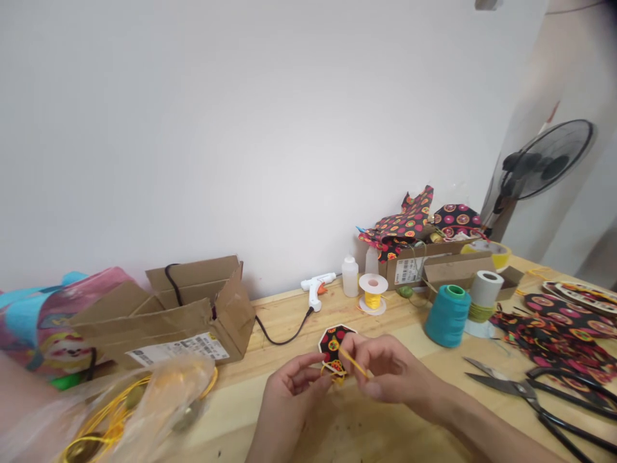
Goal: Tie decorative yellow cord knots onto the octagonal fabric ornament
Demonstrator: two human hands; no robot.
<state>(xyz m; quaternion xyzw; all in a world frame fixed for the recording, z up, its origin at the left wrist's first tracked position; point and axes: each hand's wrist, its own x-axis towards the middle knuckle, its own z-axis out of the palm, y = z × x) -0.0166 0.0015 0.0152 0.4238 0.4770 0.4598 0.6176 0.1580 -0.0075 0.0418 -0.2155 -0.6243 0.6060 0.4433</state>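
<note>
Near the middle of the table, my left hand (296,392) is closed, thumb and forefinger pinched at a small loop of yellow cord. My right hand (390,370), just beside it, pinches a length of yellow cord (354,362) that slants between the fingers. An octagonal piece (331,341) in black patterned fabric with a pale edge lies just beyond the fingertips. A smaller patterned part (335,367) shows below it, close to the left fingertips. My fingers partly cover both pieces, so I cannot tell how the cord joins them.
A white glue gun (315,290), a bottle (349,276) and a spool of yellow cord (373,298) stand behind. Right are a teal thread cone (448,316), black-handled scissors (523,389) and fabric pieces (563,341). Left are a cardboard box (187,321) and a plastic bag (164,399).
</note>
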